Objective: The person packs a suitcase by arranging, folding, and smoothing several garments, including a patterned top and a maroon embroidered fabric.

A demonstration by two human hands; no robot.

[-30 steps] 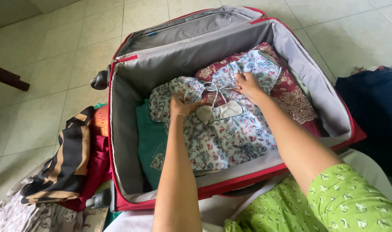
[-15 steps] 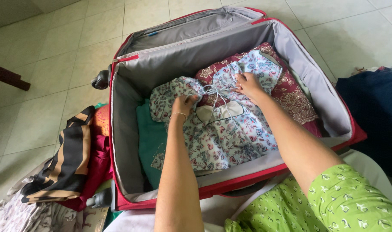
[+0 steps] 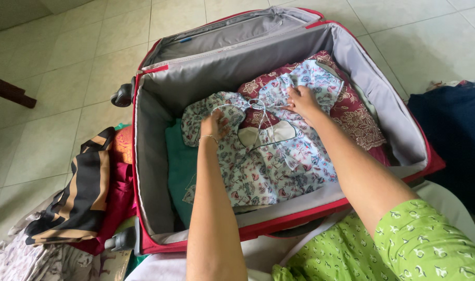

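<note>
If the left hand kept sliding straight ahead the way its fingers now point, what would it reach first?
Probably the grey fabric back wall of the red suitcase. The left hand lies on the pale floral garment, fingers pointing up-frame over its sleeve edge; depth is unclear.

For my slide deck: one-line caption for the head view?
Both hands flatten a floral blouse inside an open red suitcase.

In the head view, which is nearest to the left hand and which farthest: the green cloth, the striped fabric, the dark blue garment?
From the left hand:
1. Green cloth, inside the suitcase, just beside and below the hand.
2. Striped fabric, on the pile outside the suitcase's left wall.
3. Dark blue garment, far right, beyond the suitcase.
</note>
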